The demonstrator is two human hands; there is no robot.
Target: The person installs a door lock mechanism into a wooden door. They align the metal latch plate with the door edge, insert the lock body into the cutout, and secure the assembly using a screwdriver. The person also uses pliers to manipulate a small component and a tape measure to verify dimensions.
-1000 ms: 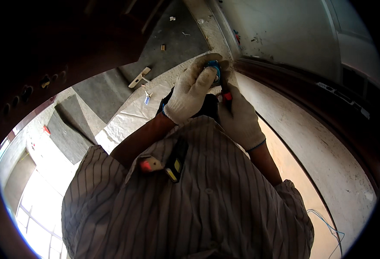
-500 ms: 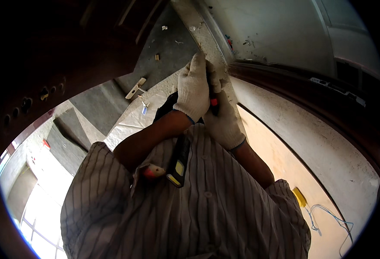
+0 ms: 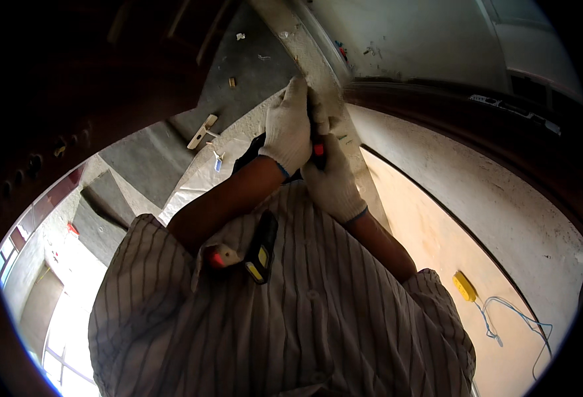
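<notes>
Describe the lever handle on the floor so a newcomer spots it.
The dark door fills the upper left; to its right spreads a dark grey sheet. Near that sheet's lower edge lies the lever handle: a long pale plate with a lever jutting sideways, larger than the tan block above it.

Upper centre of the frame, the left hand [image 3: 288, 129] is just left of and above the right hand [image 3: 334, 182], with a tool handle [image 3: 318, 149] between them. To their left a handle plate [image 3: 202, 131] lies on the floor, with a door [image 3: 165, 92] filling the upper left beyond; below, a lamp [image 3: 261, 248] rests against the shirt [image 3: 291, 298]. At lower right, a cable [image 3: 496, 301] trails rightward from a socket block [image 3: 464, 286].
</notes>
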